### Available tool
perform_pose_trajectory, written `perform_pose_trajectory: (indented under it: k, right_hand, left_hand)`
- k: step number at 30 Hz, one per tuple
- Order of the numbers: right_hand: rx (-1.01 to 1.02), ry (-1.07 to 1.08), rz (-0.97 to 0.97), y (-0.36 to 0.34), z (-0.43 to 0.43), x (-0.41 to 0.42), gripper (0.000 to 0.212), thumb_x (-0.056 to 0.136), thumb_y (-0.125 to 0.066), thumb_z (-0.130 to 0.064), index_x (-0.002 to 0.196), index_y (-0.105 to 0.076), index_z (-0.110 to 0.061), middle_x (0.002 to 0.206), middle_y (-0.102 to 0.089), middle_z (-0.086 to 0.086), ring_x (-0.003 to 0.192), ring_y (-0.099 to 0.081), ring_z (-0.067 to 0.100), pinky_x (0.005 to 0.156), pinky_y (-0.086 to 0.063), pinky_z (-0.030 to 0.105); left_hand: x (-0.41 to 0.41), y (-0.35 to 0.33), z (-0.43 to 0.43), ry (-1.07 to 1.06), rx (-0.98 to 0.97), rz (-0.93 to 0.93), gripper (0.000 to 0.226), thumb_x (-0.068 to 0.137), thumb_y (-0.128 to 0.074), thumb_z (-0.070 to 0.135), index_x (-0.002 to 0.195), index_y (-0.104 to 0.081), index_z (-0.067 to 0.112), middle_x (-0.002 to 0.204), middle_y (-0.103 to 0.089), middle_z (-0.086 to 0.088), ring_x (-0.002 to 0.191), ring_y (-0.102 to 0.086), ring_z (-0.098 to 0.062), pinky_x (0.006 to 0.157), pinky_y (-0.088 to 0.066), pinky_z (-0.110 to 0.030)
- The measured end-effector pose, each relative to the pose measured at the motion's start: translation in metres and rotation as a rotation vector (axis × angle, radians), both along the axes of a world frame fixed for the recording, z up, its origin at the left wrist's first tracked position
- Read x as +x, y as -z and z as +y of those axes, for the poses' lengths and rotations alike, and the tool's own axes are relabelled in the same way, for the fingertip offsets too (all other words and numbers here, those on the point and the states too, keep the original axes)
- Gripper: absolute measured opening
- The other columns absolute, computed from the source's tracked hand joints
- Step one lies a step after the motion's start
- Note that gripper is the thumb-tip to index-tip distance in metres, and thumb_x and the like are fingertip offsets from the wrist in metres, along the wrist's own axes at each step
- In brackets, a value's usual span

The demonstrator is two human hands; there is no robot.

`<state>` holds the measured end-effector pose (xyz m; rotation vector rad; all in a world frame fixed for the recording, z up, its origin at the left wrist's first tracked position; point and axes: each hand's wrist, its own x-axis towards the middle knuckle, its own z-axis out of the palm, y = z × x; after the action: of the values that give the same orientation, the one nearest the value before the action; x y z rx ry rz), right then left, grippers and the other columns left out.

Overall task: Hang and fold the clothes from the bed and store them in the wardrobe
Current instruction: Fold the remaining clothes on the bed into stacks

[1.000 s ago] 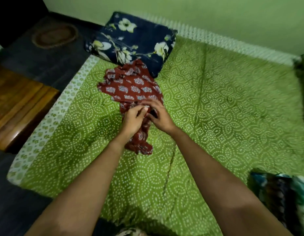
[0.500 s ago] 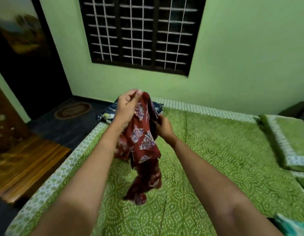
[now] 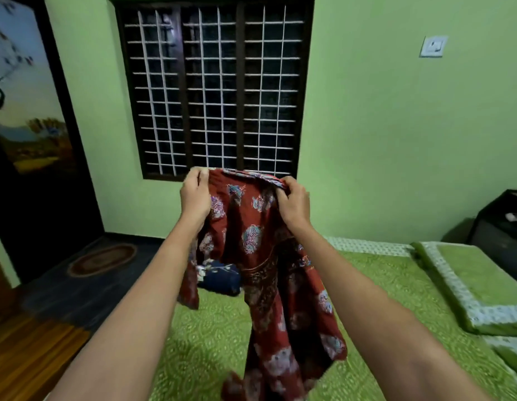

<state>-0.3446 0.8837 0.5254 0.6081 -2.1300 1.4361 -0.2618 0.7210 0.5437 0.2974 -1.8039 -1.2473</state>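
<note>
A dark red garment with pale floral print (image 3: 263, 256) hangs in the air in front of me, above the green bed (image 3: 211, 337). My left hand (image 3: 195, 193) grips its top edge at the left. My right hand (image 3: 292, 202) grips the top edge at the right. The cloth is stretched between them at about window-sill height, and its lower part droops toward the bedspread. A dark blue floral folded cloth (image 3: 219, 274) lies on the bed behind the garment, partly hidden by it.
Green pillows (image 3: 468, 285) lie at the bed's right side. A barred window (image 3: 214, 88) is on the wall ahead. A dark door (image 3: 34, 140) and an oval mat (image 3: 102, 260) are at the left, with a wooden surface (image 3: 28, 351) at lower left. A dark stand (image 3: 503, 227) sits far right.
Both hands lifted the red garment off the bed and then moved apart, spreading its top edge. My view rose from the bedspread to the window wall.
</note>
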Motion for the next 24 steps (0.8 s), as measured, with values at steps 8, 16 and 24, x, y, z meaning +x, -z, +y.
perform_pose_trajectory:
  k: [8,16,24]
  right_hand:
    - [0.325,-0.498,-0.302,-0.029,0.031,0.009,0.028,0.084,-0.067,-0.039,0.08,-0.065,-0.012,0.073,-0.065,0.0,0.066,-0.063,0.011,0.066,-0.053,0.028]
    - [0.243,-0.835,-0.872,-0.017,0.047,0.003,0.027,0.089,-0.056,-0.032,0.1,-0.058,-0.007,0.087,-0.072,0.006,0.078,-0.069,0.017,0.085,-0.055,0.035]
    - [-0.38,-0.721,-0.977,-0.017,0.029,-0.009,0.05,0.094,-0.039,-0.053,0.106,-0.063,-0.011,0.098,-0.069,0.013,0.095,-0.065,0.027,0.092,-0.05,0.042]
  left_hand:
    - [-0.019,-0.028,0.014,0.086,-0.063,0.186,0.019,0.1,-0.039,0.024,0.088,-0.051,0.015,0.073,-0.048,0.011,0.07,-0.045,-0.003,0.068,-0.036,-0.023]
    - [-0.036,-0.007,0.02,0.099,-0.141,-0.032,0.016,0.097,-0.046,0.017,0.098,-0.061,0.01,0.088,-0.058,0.002,0.085,-0.053,-0.015,0.073,-0.038,-0.023]
    - [-0.03,0.027,0.026,0.157,-0.028,-0.198,0.018,0.096,-0.047,0.028,0.094,-0.058,0.014,0.086,-0.058,-0.002,0.067,-0.052,-0.014,0.06,-0.042,-0.023]
